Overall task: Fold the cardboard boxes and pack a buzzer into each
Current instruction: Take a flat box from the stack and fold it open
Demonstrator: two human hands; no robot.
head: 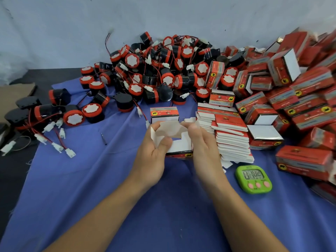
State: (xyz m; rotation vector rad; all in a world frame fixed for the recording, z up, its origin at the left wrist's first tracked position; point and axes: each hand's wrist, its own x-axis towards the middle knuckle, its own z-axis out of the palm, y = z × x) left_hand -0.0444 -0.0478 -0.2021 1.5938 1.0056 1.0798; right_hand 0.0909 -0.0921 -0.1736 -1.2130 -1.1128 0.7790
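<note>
A half-folded carton (180, 142), flaps unclosed, is gripped by curled fingers of the left hand (154, 157) and right hand (203, 148); beyond the grip many loose buzzers (154, 70) are left unpacked, with flat blanks (232, 139) and closed boxes (300, 99) heaped rightward

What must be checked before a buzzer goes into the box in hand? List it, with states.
1. Grip on box: ok, left hand and right hand pinch its flaps.
2. Body opened up: ok, white inside shows.
3. Opening clear: not ok, the flaps fold across it.
4. Far end closed: cannot tell.
5. Loose buzzers near: ok, the pile lies just beyond.
6. A hand free: not ok.
</note>
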